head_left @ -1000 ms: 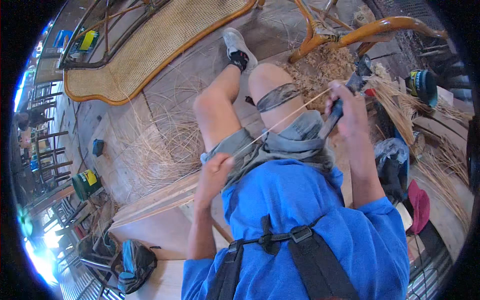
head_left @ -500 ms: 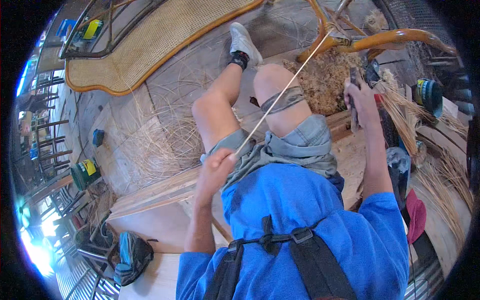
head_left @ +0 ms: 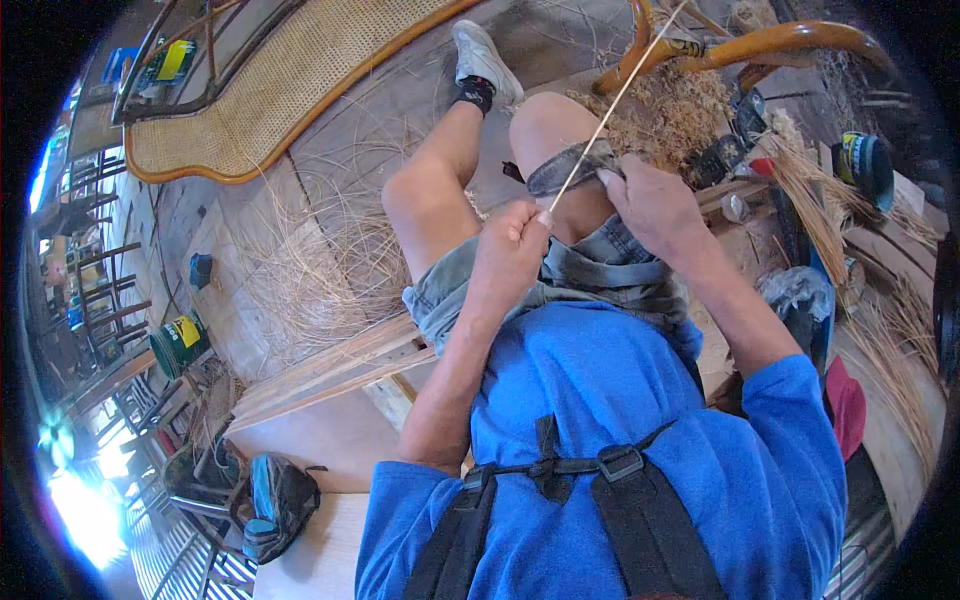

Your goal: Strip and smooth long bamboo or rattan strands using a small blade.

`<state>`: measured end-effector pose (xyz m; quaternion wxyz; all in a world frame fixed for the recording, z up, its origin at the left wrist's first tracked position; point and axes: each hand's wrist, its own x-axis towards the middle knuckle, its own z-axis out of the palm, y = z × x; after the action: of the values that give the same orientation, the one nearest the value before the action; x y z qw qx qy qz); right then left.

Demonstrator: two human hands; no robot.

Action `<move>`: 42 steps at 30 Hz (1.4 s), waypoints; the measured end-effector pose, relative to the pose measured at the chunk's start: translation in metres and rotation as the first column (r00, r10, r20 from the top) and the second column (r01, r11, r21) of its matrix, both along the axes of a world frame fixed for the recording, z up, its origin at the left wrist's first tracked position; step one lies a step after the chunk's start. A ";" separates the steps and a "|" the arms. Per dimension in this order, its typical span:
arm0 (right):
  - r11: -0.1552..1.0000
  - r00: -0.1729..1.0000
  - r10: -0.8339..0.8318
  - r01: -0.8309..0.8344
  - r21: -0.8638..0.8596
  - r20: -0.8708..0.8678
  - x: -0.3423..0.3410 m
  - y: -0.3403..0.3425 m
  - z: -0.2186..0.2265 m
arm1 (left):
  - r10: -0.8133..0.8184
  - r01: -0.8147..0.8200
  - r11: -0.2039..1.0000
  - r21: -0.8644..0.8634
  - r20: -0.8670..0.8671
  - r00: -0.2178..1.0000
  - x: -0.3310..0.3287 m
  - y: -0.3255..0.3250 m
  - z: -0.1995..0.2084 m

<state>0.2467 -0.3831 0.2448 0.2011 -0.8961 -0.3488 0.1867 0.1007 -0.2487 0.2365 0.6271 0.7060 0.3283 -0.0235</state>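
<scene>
A long, thin, pale cane strip [head_left: 622, 95] runs taut over my strapped thigh toward the curved wooden frame [head_left: 770, 45] at the top. My left hand [head_left: 508, 250] is closed on its near end, above my lap. Beside the strip my right hand [head_left: 660, 208] rests at the dark band [head_left: 562, 170] round my right leg, its fingers closed. A narrow dark tool like a knife, plain in that hand earlier, is now mostly hidden by the fingers and hard to tell from the band. Where the strip crosses the band, it lies next to the right fingertips.
A woven cane panel [head_left: 270, 95] with a wooden rim lies far left. Tangled cane strands [head_left: 320, 270] cover the floor left of my legs; a pile of shavings [head_left: 665, 120] lies beyond my knee. Cane bundles [head_left: 805, 215] and a tin [head_left: 865, 165] are at right, a backpack [head_left: 275, 505] near left.
My right hand has come in from the right side to the band on my leg. My left hand has moved up and right, still gripping the strip.
</scene>
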 end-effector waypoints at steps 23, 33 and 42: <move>0.950 0.950 -0.127 0.200 0.241 -0.286 -0.001 -0.006 0.021 | 0.960 -0.959 0.280 -0.032 -0.006 0.280 -0.261 0.073 0.047; 0.458 0.363 0.069 0.816 0.353 -0.929 -0.060 0.029 0.035 | 0.147 -0.156 0.983 0.097 0.102 0.984 -0.039 -0.005 0.036; 0.329 0.453 -0.224 0.869 0.370 -0.863 0.036 -0.052 0.027 | 0.251 -0.175 0.905 0.388 -0.155 0.956 -0.126 0.061 0.012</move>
<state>0.2825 -0.4348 0.2714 0.7396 -0.6270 0.0724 0.2336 -0.0250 -0.1879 0.2481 0.4451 0.7651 0.4639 0.0364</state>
